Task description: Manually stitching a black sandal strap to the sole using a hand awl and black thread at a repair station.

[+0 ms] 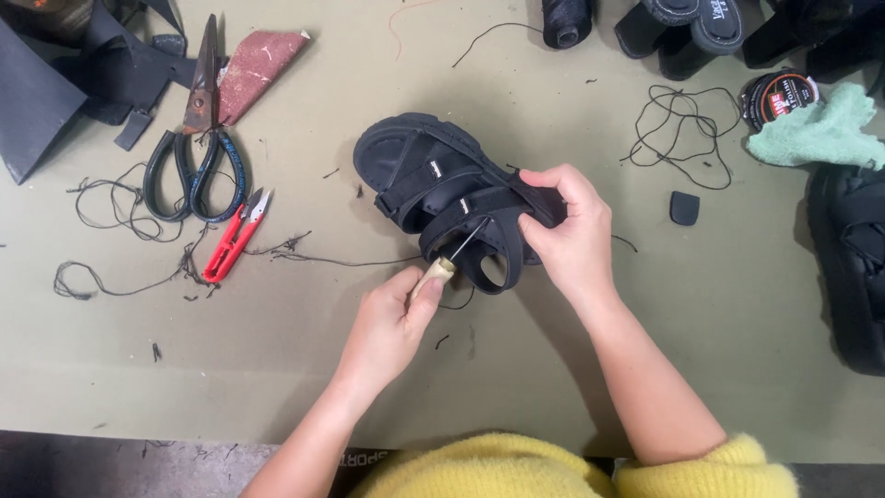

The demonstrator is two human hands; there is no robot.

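A black strapped sandal [433,180] lies on the olive-green table [277,369], toe end pointing up-left. My right hand [567,231] grips the sandal's heel strap from the right. My left hand [387,323] holds a stitching awl [452,258] by its pale wooden handle. The awl's thin metal needle points up-right into the strap near the sandal's edge. A dark thread [323,260] trails left from the sandal across the table.
Large old scissors [195,138] and red thread snips [235,235] lie at left among thread scraps. A piece of red sandpaper [258,65] lies by the scissors. A thread tangle [682,134], round tin [779,97], green cloth [816,129], black spool [564,20] and other black shoes [853,267] sit right.
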